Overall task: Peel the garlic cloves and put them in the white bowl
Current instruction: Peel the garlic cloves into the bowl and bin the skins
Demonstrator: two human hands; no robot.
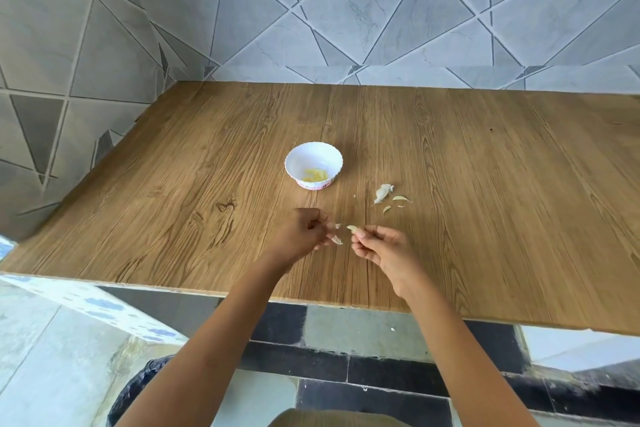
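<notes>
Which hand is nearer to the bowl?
Left. The left hand, pinching peel, is just on the near side of the bowl. The right hand, pinching a clove, is farther off, to the bowl's near right.

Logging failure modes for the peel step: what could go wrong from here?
1. The right hand pinches the small pale garlic clove by its fingertips only, short of the white scalloped bowl; it may slip onto the wooden table.
2. The left hand pinches a papery skin scrap; more lie beside the unpeeled white clove and could ride into the bowl.
</notes>
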